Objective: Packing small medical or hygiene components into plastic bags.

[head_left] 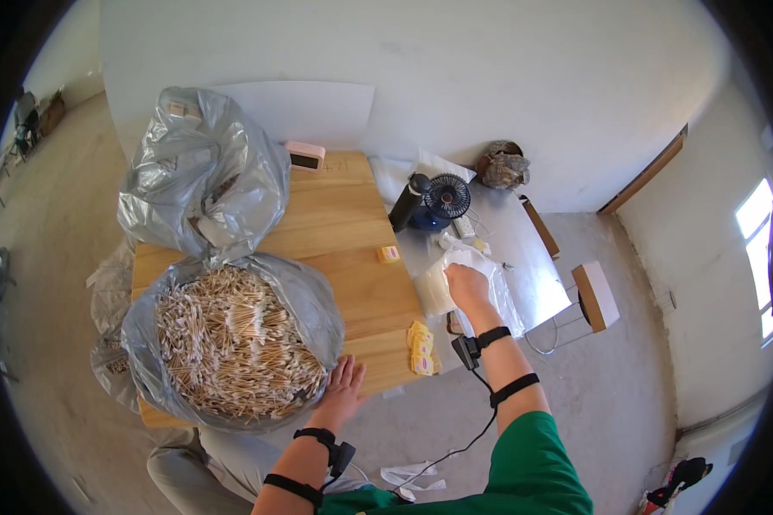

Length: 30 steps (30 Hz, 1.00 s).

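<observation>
Reaching with the right hand (465,287) to the metal table (539,279) on the right, and touching a clear bag (501,296) there, with fingers curled toward the palm; cannot tell from this side whether pinching the film or only lying against it. Holding something pale inside that bag, too covered to name. Resting the left hand (343,390) at the near edge of the wooden table (352,206), just beside the grey bag (316,296), with fingers straight and slightly spread. On the near left of the wood, that grey bag, wide-mouthed and heaped with swabs (232,343) lying in many directions. Directly beyond, at far left, a silver bag (253,172) with pale shapes showing dimly through its folds. At the wood's near right corner, overlapping yellow packets (420,348), close to the edge; farther along the right edge, a yellow box (388,255). On the far part of the metal table, a bottle (410,202) and a fan (447,197), next to each other. Leaving room for moving along the wood between grey bag and packets, and on the metal to the right of the clear bag.
</observation>
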Available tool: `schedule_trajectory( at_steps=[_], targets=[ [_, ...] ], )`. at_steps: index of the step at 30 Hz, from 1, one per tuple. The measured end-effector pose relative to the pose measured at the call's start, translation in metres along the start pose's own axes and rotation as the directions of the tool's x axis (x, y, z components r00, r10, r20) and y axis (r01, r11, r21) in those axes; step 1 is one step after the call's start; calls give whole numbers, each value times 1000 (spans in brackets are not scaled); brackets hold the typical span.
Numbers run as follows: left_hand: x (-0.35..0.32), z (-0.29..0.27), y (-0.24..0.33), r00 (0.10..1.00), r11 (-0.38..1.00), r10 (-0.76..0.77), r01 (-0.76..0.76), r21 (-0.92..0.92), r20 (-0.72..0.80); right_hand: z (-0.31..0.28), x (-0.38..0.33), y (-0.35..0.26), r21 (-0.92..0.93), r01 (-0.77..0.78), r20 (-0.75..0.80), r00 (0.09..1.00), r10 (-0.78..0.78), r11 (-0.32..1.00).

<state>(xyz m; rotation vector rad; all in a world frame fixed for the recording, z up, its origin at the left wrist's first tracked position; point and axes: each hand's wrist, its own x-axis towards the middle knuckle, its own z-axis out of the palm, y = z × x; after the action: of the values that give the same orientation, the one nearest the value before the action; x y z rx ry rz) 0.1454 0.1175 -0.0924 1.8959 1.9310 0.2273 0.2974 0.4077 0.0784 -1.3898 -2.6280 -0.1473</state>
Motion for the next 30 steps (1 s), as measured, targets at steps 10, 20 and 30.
schedule_trajectory(
  at_steps=[10,20,30],
  targets=[
    [-4,-11,5,1000,998,-25,24,-55,-13,-27,-25,12,27,-14,-158,987,18,1000],
    [-4,-4,1,995,999,29,-33,-38,-95,-32,-39,17,148,-4,-366,929,59,989],
    [0,-8,4,999,998,10,-12,-59,-32,-4,-103,14,457,-5,-308,937,164,889]
  ],
)
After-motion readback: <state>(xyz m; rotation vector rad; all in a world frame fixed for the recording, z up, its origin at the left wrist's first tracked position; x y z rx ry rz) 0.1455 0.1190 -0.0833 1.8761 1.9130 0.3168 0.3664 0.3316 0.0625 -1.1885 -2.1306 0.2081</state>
